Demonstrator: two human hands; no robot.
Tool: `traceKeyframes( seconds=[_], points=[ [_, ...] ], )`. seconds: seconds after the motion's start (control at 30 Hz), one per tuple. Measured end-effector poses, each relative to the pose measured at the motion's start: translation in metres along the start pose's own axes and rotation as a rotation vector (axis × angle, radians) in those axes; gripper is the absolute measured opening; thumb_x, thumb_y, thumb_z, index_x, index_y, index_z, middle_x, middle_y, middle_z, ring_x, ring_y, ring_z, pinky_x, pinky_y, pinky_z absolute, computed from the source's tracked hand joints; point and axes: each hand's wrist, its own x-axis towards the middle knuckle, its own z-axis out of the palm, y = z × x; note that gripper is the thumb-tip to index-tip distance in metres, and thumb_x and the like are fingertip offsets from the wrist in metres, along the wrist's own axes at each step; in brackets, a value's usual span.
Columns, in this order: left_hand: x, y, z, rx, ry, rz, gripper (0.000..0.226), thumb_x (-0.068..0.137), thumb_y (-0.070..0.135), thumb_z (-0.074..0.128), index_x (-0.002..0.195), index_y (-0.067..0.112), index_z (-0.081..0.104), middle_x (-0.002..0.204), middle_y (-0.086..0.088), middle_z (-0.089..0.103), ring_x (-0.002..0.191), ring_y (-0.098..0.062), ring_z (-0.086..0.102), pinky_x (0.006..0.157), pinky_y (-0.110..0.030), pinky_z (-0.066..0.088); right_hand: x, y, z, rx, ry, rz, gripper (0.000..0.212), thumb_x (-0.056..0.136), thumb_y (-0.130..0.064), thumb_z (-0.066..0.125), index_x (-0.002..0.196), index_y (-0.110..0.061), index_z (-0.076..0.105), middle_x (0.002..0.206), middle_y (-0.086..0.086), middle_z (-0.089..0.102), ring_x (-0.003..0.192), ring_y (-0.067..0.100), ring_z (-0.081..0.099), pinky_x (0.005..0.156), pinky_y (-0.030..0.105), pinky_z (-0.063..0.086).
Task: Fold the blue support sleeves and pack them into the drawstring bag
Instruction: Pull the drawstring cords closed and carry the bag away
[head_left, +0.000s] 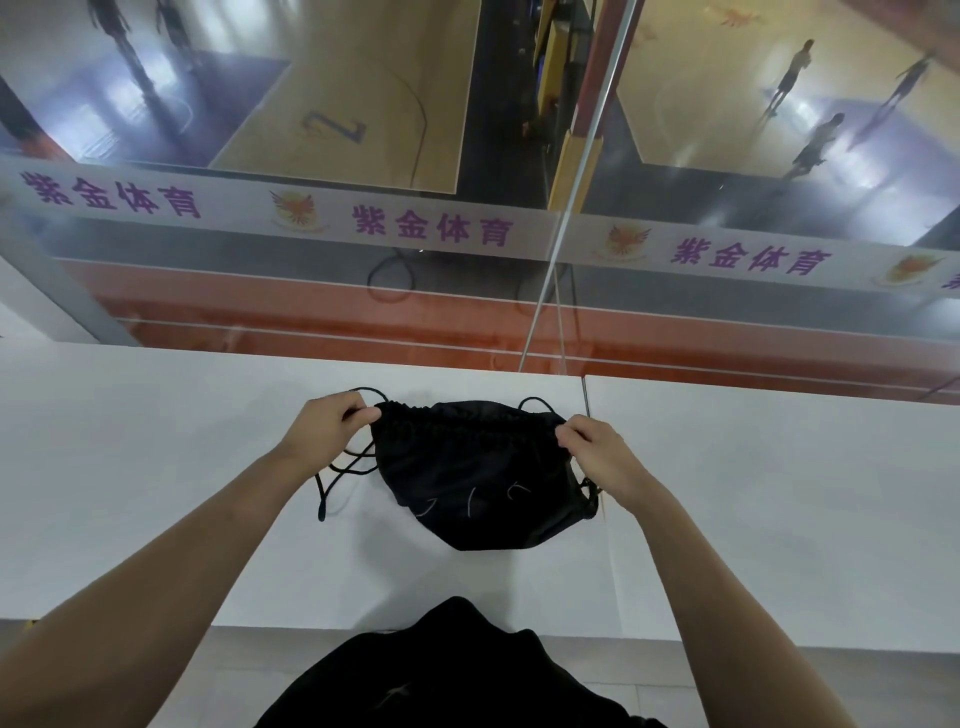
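Observation:
A black drawstring bag (478, 478) lies on the white table (182, 467), its gathered mouth at the far side. My left hand (327, 421) pinches the left end of the mouth, and my right hand (597, 449) pinches the right end. Black cords (343, 473) loop out on the left and trail onto the table. No blue support sleeves are in sight; whether any are inside the bag cannot be told.
A glass pane (467, 156) rises at the table's far edge, with a banner strip across it and a sports court with several people far below. A seam (597, 493) splits the tabletop to the right of the bag. My dark clothing (457, 675) shows at the near edge.

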Motion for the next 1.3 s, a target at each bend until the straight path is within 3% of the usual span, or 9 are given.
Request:
traceKeyframes(
  seconds=[0.2,0.37,0.5,0.67,0.77,0.87,0.97,1.1,1.3],
  points=[
    [0.004,0.015,-0.011,-0.26,0.073,-0.064,0.033,0.099,0.035,0.061,0.079,0.009,0.067,0.055,0.013,0.047,0.058,-0.014,0.037,0.059,-0.032,0.03,-0.003,-0.001,-0.005,0.088,0.239,-0.062,0.037,0.103,-0.034,0.057,0.076,-0.008,0.052,0.054,-0.015,0.045,0.055,0.006,0.041,0.06,0.028,0.038],
    [0.014,0.002,-0.032,-0.394,0.299,-0.197,0.037,0.101,0.037,0.056,0.082,0.006,0.065,0.087,-0.01,0.06,0.082,-0.023,0.049,0.066,-0.032,0.036,-0.004,0.014,-0.027,0.104,0.414,-0.024,0.038,0.103,-0.031,0.056,0.071,-0.012,0.049,0.06,-0.004,0.043,0.058,0.016,0.039,0.058,0.032,0.033],
    [0.013,-0.029,-0.051,-0.441,0.416,-0.289,0.04,0.103,0.037,0.055,0.092,0.0,0.068,0.093,-0.01,0.06,0.09,-0.025,0.049,0.08,-0.033,0.036,-0.006,0.038,-0.046,0.073,0.505,0.051,0.038,0.104,-0.032,0.053,0.078,-0.004,0.052,0.067,0.006,0.047,0.064,0.022,0.042,0.058,0.034,0.033],
    [0.016,-0.04,-0.035,-0.464,0.241,-0.331,0.043,0.1,0.044,0.056,0.08,0.008,0.067,0.075,-0.006,0.045,0.068,-0.024,0.036,0.07,-0.035,0.035,-0.002,0.037,-0.039,0.043,0.461,0.05,0.04,0.103,-0.031,0.053,0.08,0.002,0.051,0.067,0.009,0.047,0.064,0.021,0.04,0.057,0.033,0.033],
    [0.016,-0.043,-0.02,-0.415,0.14,-0.312,0.042,0.101,0.04,0.056,0.082,0.004,0.067,0.074,-0.007,0.039,0.067,-0.025,0.032,0.061,-0.032,0.031,0.0,0.033,-0.032,0.02,0.416,0.033,0.039,0.101,-0.033,0.057,0.076,-0.004,0.057,0.071,0.017,0.061,0.061,0.021,0.047,0.057,0.032,0.039],
    [0.014,-0.046,-0.005,-0.263,0.042,-0.281,0.039,0.102,0.038,0.053,0.082,0.012,0.074,0.07,-0.005,0.049,0.062,-0.025,0.042,0.061,-0.033,0.035,0.002,0.032,-0.025,-0.042,0.393,0.002,0.032,0.1,-0.032,0.06,0.076,-0.01,0.064,0.074,0.012,0.068,0.065,0.024,0.057,0.06,0.031,0.045],
    [0.01,-0.042,0.007,-0.046,-0.11,-0.253,0.032,0.103,0.037,0.048,0.1,0.017,0.073,0.097,-0.006,0.07,0.086,-0.025,0.062,0.076,-0.034,0.046,0.007,0.029,-0.014,-0.095,0.383,-0.041,0.018,0.097,-0.028,0.063,0.084,-0.017,0.068,0.08,-0.001,0.07,0.078,0.018,0.064,0.073,0.03,0.049],
    [0.012,-0.035,0.019,0.133,-0.201,-0.183,0.046,0.105,0.042,0.047,0.143,0.017,0.054,0.143,-0.013,0.056,0.13,-0.03,0.053,0.105,-0.036,0.04,0.021,0.017,0.011,-0.146,0.357,-0.115,0.018,0.096,-0.028,0.067,0.107,-0.016,0.072,0.104,-0.001,0.069,0.101,0.016,0.063,0.091,0.027,0.046],
    [0.018,-0.016,0.027,0.201,-0.177,-0.102,0.046,0.103,0.045,0.045,0.144,0.023,0.05,0.142,-0.012,0.051,0.128,-0.029,0.053,0.106,-0.043,0.044,0.049,-0.043,0.055,-0.273,0.233,-0.325,0.029,0.097,-0.03,0.067,0.123,-0.018,0.065,0.128,-0.001,0.061,0.125,0.017,0.052,0.102,0.023,0.037]
  ],
)
